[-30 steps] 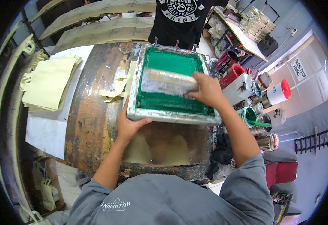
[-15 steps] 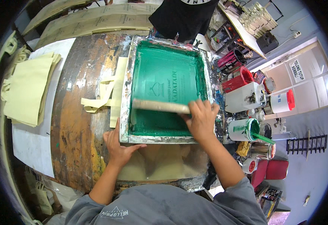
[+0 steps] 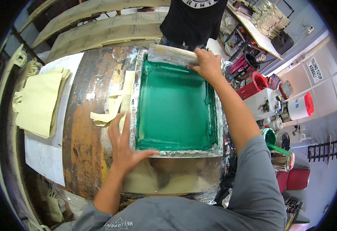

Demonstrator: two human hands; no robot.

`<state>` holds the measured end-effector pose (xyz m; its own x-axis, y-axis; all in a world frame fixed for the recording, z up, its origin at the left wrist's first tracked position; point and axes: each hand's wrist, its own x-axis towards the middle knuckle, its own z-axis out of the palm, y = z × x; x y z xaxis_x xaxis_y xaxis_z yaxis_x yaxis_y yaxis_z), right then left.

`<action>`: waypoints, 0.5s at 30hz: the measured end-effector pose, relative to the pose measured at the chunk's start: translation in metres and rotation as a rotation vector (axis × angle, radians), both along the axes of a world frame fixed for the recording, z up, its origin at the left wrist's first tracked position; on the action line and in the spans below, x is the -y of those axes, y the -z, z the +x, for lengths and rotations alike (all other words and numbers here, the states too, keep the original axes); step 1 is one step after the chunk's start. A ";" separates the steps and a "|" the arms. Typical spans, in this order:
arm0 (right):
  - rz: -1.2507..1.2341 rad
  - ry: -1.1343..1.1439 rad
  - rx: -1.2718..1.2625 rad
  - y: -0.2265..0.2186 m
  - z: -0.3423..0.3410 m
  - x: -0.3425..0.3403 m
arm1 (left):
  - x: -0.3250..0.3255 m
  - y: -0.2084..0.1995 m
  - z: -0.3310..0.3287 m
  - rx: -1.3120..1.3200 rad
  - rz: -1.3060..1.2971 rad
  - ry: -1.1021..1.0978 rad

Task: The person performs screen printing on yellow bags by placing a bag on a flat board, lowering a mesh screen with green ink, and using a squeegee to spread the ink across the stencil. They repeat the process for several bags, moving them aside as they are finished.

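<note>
A screen-printing frame [image 3: 219, 131] lies flat on the worktable, its mesh [image 3: 172, 111] coated with green ink. At the frame's far end my right hand [image 3: 208, 66] grips the right end of a wide wooden squeegee [image 3: 172, 54]. The squeegee's blade side faces the ink. My left hand [image 3: 123, 152] is by the frame's near left corner with its fingers spread, slightly blurred; I cannot tell whether it touches the frame. Out from under the frame's left side sticks a pale yellow fabric bag [image 3: 128, 90] with its handles [image 3: 112, 109]. The rest of that bag is hidden.
A stack of pale yellow bags [image 3: 41, 104] lies on white sheeting [image 3: 45, 154] at the left. Ink pots, including a red tub [image 3: 253, 84], crowd the right side. Across the table stands a person in a black shirt [image 3: 191, 23]. Racks of bags [image 3: 110, 32] stretch behind.
My right hand has pushed the squeegee from the middle of the mesh to the far end. The printed design seen through the mesh is now covered in green. My left hand's fingers have shifted slightly.
</note>
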<state>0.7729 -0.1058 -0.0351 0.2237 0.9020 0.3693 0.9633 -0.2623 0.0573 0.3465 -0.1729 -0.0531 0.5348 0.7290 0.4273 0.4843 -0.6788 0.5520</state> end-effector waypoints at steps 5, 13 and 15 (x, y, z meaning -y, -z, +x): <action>0.043 -0.024 0.059 0.025 0.003 -0.011 | -0.154 -0.020 0.156 0.044 0.358 0.148; 0.010 -0.068 0.006 0.010 -0.008 0.010 | -0.211 0.021 0.221 -0.217 0.509 0.059; 0.033 -0.102 0.008 0.015 -0.025 0.032 | -0.189 0.027 0.199 -0.208 0.507 0.064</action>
<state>0.7478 -0.1379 -0.0499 0.1288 0.9071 0.4008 0.9846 -0.1652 0.0576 0.5454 0.0163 -0.0797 0.6820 0.4224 0.5970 0.4974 -0.8664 0.0448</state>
